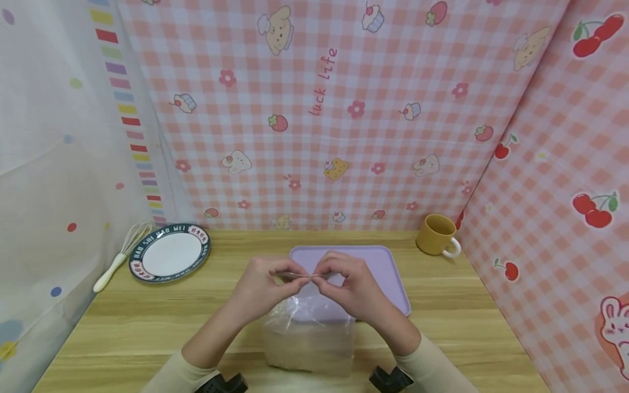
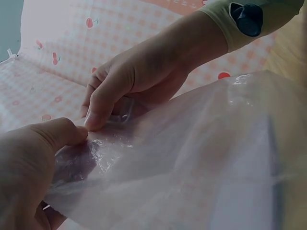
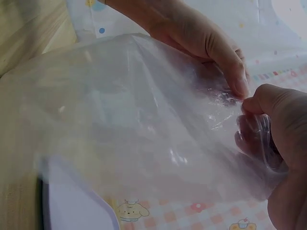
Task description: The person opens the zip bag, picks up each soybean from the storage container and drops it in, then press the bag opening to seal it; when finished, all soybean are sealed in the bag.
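Note:
A clear plastic bag (image 1: 309, 346) hangs down in front of the person, its top edge pinched by both hands. My left hand (image 1: 262, 286) grips that edge between thumb and fingers, and my right hand (image 1: 351, 281) does the same right beside it, the fingertips meeting at the middle. Seen from the left wrist, the bag (image 2: 163, 167) is thin and see-through, with shiny creases close to the thumbs. From the right wrist, fingers of the right hand show through the film of the bag (image 3: 134, 120). Behind the hands lies a lilac tray (image 1: 385, 267), partly covered by the bag.
On the left of the wooden table (image 1: 467, 322) lie a dark-rimmed white plate (image 1: 169, 254) and a whisk (image 1: 118, 262) with a cream handle. A mustard mug (image 1: 436, 234) with a white handle stands at the back right. Patterned cloth (image 1: 314, 136) walls the back and sides.

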A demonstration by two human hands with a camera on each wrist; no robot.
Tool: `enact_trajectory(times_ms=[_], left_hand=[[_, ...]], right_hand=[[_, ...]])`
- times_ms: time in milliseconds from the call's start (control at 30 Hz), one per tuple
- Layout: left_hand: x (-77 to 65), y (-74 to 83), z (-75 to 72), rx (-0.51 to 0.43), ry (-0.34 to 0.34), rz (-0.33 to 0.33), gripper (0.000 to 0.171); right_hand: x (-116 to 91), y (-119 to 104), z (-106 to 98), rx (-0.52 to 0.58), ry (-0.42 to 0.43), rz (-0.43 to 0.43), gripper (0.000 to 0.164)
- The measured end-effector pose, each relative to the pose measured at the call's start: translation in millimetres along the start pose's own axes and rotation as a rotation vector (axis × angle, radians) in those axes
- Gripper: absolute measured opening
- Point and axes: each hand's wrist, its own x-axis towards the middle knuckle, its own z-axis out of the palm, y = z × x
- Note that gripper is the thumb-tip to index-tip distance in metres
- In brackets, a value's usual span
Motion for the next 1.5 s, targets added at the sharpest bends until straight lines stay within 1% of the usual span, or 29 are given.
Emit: enact_trajectory(times_ms=[200,267,433,667,867,967,1167,1233,1367,1500], left_hand=[[-0.3,-1.2,-2.5,0.035,0.026,0.009,0.012],[-0.3,-2.1,-3.6,0.026,0.026,-0.003,0.011],[0.7,-3.0,-8.4,-0.023,0.002,-0.069,0.008],[-1.4,-5.5,-18.1,-0.016,-0.004,-0.173,0.005],[-6.1,-11.5,-27.6,-0.036,0.003,-0.221,0.006],[-8.4,-14.9,-33.1,-0.055,0.004,-0.232,0.006],[-14.7,-19.2,-45.6,-0.003,0.009,-0.233,0.006],[-17.1,-20.4,-49.9,0.016,0.012,-0.237,0.006],[-21.5,-21.4,-57.4,0.024,0.015,-0.247,0.009],[-25.3,-20.9,-62.2,0.034,0.051,-0.273,0.010]], right_hand=[[-1.2,-2.0,-2.7,-0.021,-0.005,0.036,0.016],[-1.2,-2.3,-3.5,-0.026,-0.004,0.033,0.016],[-1.8,-1.7,-6.0,-0.043,0.005,0.028,0.017],[-7.3,1.5,-13.7,-0.062,0.028,0.049,0.019],[-13.2,4.5,-23.0,-0.065,0.047,0.080,0.021],[-17.1,6.8,-27.7,-0.046,0.053,0.095,0.021],[-23.6,11.1,-33.7,-0.023,0.062,0.094,0.023],[-25.6,12.2,-35.0,-0.009,0.064,0.106,0.025],[-28.7,13.8,-36.5,0.005,0.057,0.136,0.027],[-28.1,12.9,-36.4,-0.005,0.070,0.140,0.027]])
